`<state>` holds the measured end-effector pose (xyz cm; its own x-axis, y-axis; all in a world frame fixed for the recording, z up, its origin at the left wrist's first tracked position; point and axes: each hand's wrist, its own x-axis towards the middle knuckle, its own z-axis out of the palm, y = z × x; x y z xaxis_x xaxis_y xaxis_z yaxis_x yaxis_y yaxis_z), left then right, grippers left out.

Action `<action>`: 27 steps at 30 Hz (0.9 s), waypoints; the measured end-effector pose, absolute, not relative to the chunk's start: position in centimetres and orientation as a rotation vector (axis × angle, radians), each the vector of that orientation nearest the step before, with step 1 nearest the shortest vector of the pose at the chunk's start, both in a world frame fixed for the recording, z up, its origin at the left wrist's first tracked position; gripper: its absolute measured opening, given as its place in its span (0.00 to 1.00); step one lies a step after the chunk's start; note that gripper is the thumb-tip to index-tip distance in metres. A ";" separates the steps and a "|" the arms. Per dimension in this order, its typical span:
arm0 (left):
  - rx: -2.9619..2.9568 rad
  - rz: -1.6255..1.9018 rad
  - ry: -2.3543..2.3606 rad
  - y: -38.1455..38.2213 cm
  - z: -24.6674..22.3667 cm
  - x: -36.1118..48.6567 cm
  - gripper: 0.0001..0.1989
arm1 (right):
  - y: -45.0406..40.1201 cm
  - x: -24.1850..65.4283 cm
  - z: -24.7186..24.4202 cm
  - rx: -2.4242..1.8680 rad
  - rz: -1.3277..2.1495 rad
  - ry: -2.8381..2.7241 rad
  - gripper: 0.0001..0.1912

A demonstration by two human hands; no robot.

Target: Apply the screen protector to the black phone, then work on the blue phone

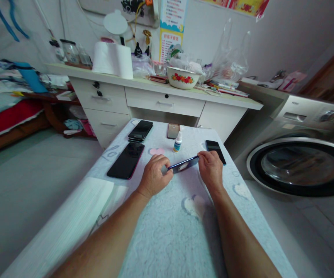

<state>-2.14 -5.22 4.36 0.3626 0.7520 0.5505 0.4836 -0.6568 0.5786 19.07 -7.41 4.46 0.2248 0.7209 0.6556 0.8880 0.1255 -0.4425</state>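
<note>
Between my two hands a dark blue smartphone (184, 165) is held up off the table, seen nearly edge-on and tilted. My left hand (155, 174) is closed on its left end, thumb and fingers pinching it. The right end is pinched by my right hand (211, 166). Just behind the phone stands a small white bottle (177, 142) with a blue and yellow label. A large black phone (126, 160) lies left of my left hand, and another black phone (215, 150) lies just beyond my right hand.
A stack of phones (140, 130) and a gold-coloured phone (173, 131) lie at the table's far end. Folded white cloth or paper (77, 208) covers the left edge. Beyond stands a white desk (161, 101) with a flowered bowl (183, 78); a washing machine (300, 154) is at right.
</note>
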 end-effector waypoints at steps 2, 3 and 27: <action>2.287 1.152 1.084 -5.0 4.4 -2.3 0.05 | -7.4 19.2 4.4 -1.634 -0.240 -1.530 0.11; 2.271 1.131 1.077 -4.9 4.5 -2.4 0.04 | -7.3 19.3 4.3 -1.633 -0.239 -1.528 0.11; 2.109 0.987 0.944 -3.4 4.1 -4.0 0.01 | -7.2 19.6 4.3 -1.611 -0.222 -1.494 0.10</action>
